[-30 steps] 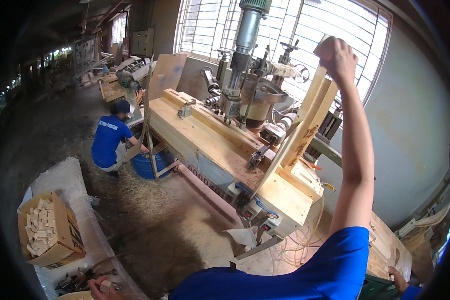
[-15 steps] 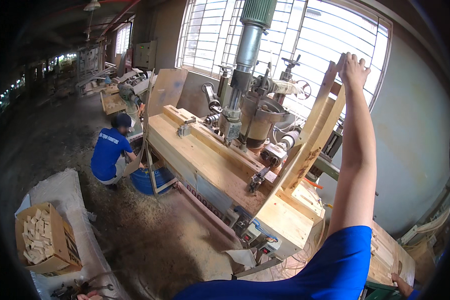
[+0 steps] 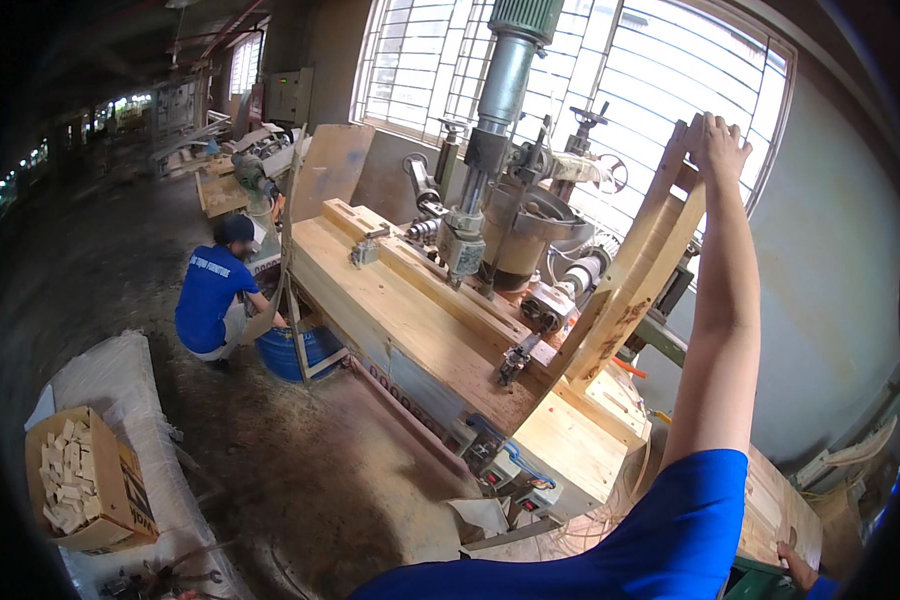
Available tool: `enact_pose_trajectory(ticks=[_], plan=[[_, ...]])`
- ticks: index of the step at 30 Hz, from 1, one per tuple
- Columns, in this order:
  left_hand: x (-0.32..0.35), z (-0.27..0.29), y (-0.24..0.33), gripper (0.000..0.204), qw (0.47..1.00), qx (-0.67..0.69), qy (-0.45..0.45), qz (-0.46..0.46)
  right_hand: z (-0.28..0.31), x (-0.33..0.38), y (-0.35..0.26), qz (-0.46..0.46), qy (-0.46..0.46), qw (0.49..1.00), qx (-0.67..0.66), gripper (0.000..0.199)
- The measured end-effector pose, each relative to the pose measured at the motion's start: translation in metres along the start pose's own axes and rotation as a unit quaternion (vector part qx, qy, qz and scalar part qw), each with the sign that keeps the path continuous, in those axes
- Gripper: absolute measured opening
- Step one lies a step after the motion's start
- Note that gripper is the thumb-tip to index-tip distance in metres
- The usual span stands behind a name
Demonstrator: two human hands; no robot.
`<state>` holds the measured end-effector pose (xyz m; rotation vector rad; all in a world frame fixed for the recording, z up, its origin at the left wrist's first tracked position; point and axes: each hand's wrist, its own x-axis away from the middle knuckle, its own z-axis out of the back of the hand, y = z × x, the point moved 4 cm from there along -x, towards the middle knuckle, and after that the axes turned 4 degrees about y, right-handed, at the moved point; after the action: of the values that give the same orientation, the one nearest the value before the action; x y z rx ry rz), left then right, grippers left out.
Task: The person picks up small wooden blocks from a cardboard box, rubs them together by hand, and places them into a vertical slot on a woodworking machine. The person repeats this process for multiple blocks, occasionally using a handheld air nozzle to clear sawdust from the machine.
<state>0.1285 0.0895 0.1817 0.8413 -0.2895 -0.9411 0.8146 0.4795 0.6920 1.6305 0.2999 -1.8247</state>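
My right hand (image 3: 722,145) is raised at the upper right, its fingers closed over the top end of a wooden frame (image 3: 625,285). The back of the hand faces me, and the thumb is hidden. Two long pale planks make up this frame, which leans up from the right end of a wooden bench (image 3: 420,335). My left hand does not show. To the left of the frame a drilling machine (image 3: 465,240) hangs over the bench, its green motor on top. A metal clamp (image 3: 515,362) sits near the foot of the frame.
A co-worker (image 3: 208,300) squats at the left by a blue tub (image 3: 295,355). Wood pieces fill a cardboard box (image 3: 120,480) at lower left. Another person's hand (image 3: 798,568) rests by wooden boards (image 3: 770,515) at lower right. Switches and blue hoses (image 3: 530,465) line the bench front.
The view has shifted slightly. My right hand and the frame's top appear a little farther right, the grip unchanged. The squatting co-worker looks almost the same.
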Motion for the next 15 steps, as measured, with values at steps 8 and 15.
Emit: enact_pose_trajectory(ticks=[8,15], plan=[[0.006,-0.004,0.015,0.041,0.998,-0.061,-0.024,0.016,-0.004,0.008,-0.004,0.040,-0.072,0.997,-0.002,0.044],[0.011,0.007,-0.034,0.049,0.999,-0.018,0.039,-0.005,-0.009,0.031,-0.003,0.028,-0.155,0.980,-0.120,0.100]])
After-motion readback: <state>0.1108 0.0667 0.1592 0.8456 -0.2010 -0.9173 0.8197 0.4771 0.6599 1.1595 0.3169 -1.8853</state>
